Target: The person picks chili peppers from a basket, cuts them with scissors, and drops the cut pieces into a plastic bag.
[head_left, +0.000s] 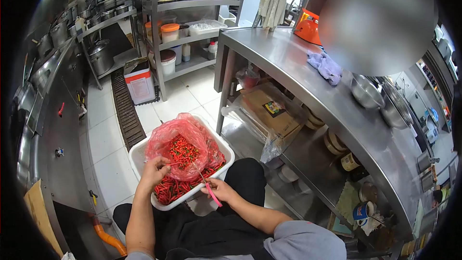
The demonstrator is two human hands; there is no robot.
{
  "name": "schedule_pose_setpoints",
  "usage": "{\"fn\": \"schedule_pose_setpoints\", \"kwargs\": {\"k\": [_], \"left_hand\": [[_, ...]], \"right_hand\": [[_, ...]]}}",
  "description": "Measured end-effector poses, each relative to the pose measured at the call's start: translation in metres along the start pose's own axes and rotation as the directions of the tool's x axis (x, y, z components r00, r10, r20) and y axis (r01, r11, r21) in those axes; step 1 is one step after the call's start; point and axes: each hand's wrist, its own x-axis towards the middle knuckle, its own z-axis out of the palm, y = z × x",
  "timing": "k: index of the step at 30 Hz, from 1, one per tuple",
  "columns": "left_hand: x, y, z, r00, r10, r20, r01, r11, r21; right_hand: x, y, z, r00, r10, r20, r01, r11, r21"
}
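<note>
A white basket (230, 150) sits in front of my knees, with red chilies (169, 190) in its lower part. On top of them lies an open pink plastic bag (161, 137) with small cut red and green chili pieces (184, 151) inside. My left hand (155, 171) is at the bag's left edge, its fingers pinched on a red chili (174, 163). At the basket's right front edge, my right hand (220, 191) holds scissors (212, 194) with pink handles, the blades pointing up toward the bag.
A steel table (288, 74) stands on the right, with a purple cloth (325, 67) and metal bowls (366, 91) on top. Behind are a shelf rack (185, 67) and a white-and-red container (140, 84). A floor drain (126, 110) runs along the left.
</note>
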Motion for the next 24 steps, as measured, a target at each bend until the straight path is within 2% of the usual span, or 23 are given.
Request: {"fn": "schedule_pose_setpoints", "kwargs": {"k": [2,7,9,12,15,18,20,22,24], "left_hand": [[0.012,0.004,0.0,1.0,0.025,0.014,-0.025,0.999,0.03],[0.041,-0.005,-0.007,0.994,0.103,0.034,-0.106,0.988,0.108],[0.047,-0.019,-0.009,0.975,0.221,-0.024,-0.215,0.966,0.143],[0.051,-0.046,-0.014,0.975,0.206,-0.078,-0.199,0.975,0.095],[0.048,-0.043,-0.02,0.983,0.153,-0.102,-0.156,0.988,-0.016],[0.048,-0.034,-0.024,0.968,0.173,-0.181,-0.173,0.985,0.016],[0.055,-0.045,-0.022,0.967,0.178,-0.18,-0.187,0.982,-0.034],[0.061,-0.056,-0.022,0.966,0.194,-0.169,-0.21,0.974,-0.081],[0.064,-0.062,-0.021,0.981,0.142,-0.129,-0.154,0.984,-0.088]], "right_hand": [[-0.003,-0.009,-0.001,0.997,0.066,0.029,-0.066,0.998,-0.009],[-0.004,-0.013,0.002,0.996,0.091,0.002,-0.091,0.996,-0.002],[-0.008,-0.023,0.005,0.991,0.133,-0.018,-0.133,0.991,0.0],[-0.012,-0.046,0.009,0.984,0.155,-0.09,-0.157,0.987,-0.023],[-0.003,-0.053,0.012,0.985,-0.065,-0.159,0.052,0.995,-0.084],[0.013,-0.051,0.017,0.973,-0.113,-0.199,0.104,0.993,-0.058],[0.022,-0.056,0.024,0.984,-0.032,-0.174,0.037,0.999,0.024],[0.032,-0.048,0.023,0.982,-0.125,-0.139,0.103,0.983,-0.154],[0.024,-0.06,0.025,0.982,-0.131,-0.136,0.118,0.988,-0.097]]}}
